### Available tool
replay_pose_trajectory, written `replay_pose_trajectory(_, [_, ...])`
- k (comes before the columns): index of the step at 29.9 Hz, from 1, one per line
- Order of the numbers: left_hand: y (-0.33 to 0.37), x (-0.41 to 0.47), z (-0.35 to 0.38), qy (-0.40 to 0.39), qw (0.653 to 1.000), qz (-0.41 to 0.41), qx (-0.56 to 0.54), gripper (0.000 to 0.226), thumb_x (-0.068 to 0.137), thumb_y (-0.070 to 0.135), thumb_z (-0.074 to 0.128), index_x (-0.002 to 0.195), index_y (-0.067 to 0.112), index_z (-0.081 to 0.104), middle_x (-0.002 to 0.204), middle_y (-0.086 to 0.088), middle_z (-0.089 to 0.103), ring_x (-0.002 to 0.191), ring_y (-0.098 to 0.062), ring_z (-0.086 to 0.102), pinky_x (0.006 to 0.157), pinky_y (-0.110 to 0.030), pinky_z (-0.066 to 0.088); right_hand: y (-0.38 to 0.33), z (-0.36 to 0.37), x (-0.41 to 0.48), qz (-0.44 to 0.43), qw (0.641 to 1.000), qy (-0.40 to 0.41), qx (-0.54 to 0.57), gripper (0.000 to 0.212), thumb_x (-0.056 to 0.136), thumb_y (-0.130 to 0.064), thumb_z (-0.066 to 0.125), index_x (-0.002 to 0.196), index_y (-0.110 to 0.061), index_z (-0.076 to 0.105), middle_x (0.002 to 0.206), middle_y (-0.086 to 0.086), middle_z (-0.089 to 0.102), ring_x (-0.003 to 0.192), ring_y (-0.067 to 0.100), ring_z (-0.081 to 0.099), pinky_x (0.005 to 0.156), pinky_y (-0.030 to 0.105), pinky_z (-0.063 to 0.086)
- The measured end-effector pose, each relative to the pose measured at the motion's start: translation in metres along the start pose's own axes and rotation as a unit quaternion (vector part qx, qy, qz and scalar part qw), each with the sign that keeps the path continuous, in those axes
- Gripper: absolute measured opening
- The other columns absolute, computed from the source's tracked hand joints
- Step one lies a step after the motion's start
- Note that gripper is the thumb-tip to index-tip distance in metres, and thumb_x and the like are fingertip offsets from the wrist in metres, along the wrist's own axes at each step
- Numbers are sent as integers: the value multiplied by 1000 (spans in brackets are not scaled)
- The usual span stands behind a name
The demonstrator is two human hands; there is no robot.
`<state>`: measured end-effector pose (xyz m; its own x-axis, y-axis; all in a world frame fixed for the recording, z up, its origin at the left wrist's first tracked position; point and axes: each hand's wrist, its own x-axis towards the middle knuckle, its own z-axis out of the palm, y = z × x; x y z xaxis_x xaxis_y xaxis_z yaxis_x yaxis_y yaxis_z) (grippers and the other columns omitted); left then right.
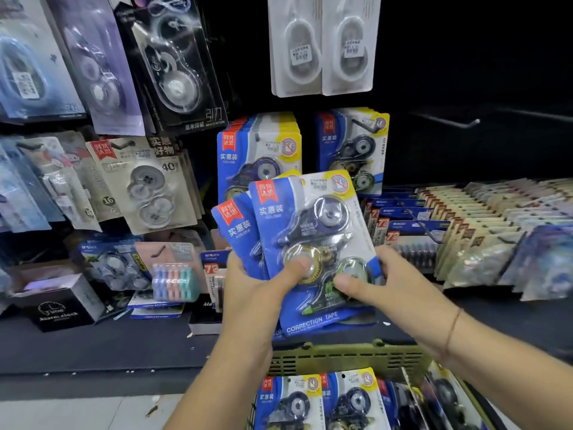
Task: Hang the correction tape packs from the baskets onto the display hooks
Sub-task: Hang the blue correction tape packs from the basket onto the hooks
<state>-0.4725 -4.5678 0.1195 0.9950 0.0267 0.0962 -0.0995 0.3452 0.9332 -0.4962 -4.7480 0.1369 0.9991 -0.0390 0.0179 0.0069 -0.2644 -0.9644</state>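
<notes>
The left hand (pixel 255 288) is gripping a fanned handful of blue-and-yellow cardboard correction tape blister packs (pixel 313 321) from below. Its thumb is curling over the clear plastic bubble of the front pack (pixel 313 218), and its fingers are hidden behind the cards. The right hand (pixel 384 274) is pinching the same front pack at its lower right edge, thumb lying on the face and fingers wrapping behind. A second pack (pixel 235 225) of the same kind is peeking out to the left behind the front one; how many more are sitting behind it I cannot tell.

The handful is being held upright in the air, in front of the display and above the olive-green slotted plastic basket (pixel 341 358), where more matching packs (pixel 288 401) are lying face up. On the dark display panel (pixel 465 72), 2 rows of identical blue packs are hanging: a thick row (pixel 260 150) just behind the held packs and a thinner row (pixel 353 147) to its right. Farther right a thin grey metal hook (pixel 449 121) is jutting out from the panel. 2 white blister packs (pixel 322 48) are hanging above. A thin red string bracelet (pixel 452 330) is circling the right wrist.
</notes>
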Motion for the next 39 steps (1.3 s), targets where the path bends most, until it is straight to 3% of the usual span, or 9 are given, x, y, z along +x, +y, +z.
replay_pose_trajectory(5, [-9, -4, 1, -4, 1000, -26, -8, 77, 60, 20, 97, 128, 18, 59, 116, -4, 76, 102, -27, 74, 81, -42, 61, 14, -5, -2, -7, 997, 44, 55, 61, 50, -46, 78, 101, -18, 63, 86, -10, 75, 78, 4, 69, 63, 11, 49])
replay_pose_trajectory(9, [-15, -2, -2, -25, 999, -37, -8, 78, 61, 15, 94, 130, 19, 57, 119, -6, 75, 108, -29, 72, 95, -50, 55, 23, -15, 5, 9, 992, 80, 99, 66, 50, -47, 77, 106, -15, 64, 92, -2, 76, 85, 14, 72, 67, 23, 53])
replay_pose_trajectory(12, [-15, -2, -1, -21, 1000, -17, 1, 73, 60, 19, 85, 127, 18, 57, 116, -4, 76, 106, -26, 73, 85, -42, 61, 24, -17, 8, 3, 989, 91, 120, 66, 54, -41, 78, 110, -9, 63, 97, 5, 76, 93, 22, 72, 79, 35, 57])
replay_pose_trajectory(15, [-9, 1, -4, -8, 1000, 11, 12, 70, 59, 25, 85, 124, 17, 60, 111, -1, 77, 100, -22, 75, 76, -32, 62, 20, -20, 10, -37, 987, 108, 116, 59, 55, -39, 78, 106, -11, 65, 91, -2, 76, 85, 10, 72, 70, 18, 55])
replay_pose_trajectory(20, [13, 12, -23, 66, 993, 88, 30, 67, 60, 24, 82, 124, 21, 61, 108, 11, 77, 97, -8, 74, 71, -16, 58, 15, -48, 27, -75, 974, 186, 104, 59, 65, -34, 80, 114, -9, 60, 104, 7, 73, 98, 25, 69, 88, 40, 55])
replay_pose_trajectory(25, [29, 24, -43, 129, 981, 136, 42, 66, 75, 14, 83, 135, 16, 56, 121, 4, 74, 111, -20, 71, 100, -49, 53, 14, -68, 56, -87, 971, 219, 33, 26, 83, -25, 75, 99, -14, 59, 95, 7, 68, 84, 22, 63, 78, 35, 51])
replay_pose_trajectory(29, [30, 26, -45, 136, 981, 131, 32, 67, 75, 16, 83, 136, 17, 56, 125, 0, 72, 112, -22, 70, 101, -51, 53, 19, -68, 66, -98, 968, 231, 1, 21, 85, -27, 74, 93, -15, 58, 80, -5, 62, 71, 11, 56, 61, 22, 41])
replay_pose_trajectory(35, [28, 27, -39, 145, 983, 108, 31, 64, 70, 19, 86, 129, 19, 61, 115, 4, 76, 107, -21, 72, 99, -49, 54, 24, -70, 65, -125, 958, 257, -16, 25, 85, -30, 73, 103, -18, 59, 87, -7, 65, 65, -9, 58, 56, 8, 41])
replay_pose_trajectory(39, [27, 26, -36, 141, 985, 98, 19, 61, 73, 14, 84, 130, 18, 60, 114, 4, 76, 106, -22, 73, 97, -49, 55, 22, -74, 72, -119, 960, 253, -24, 26, 86, -31, 72, 104, -17, 59, 86, -9, 64, 62, -10, 55, 54, 9, 40])
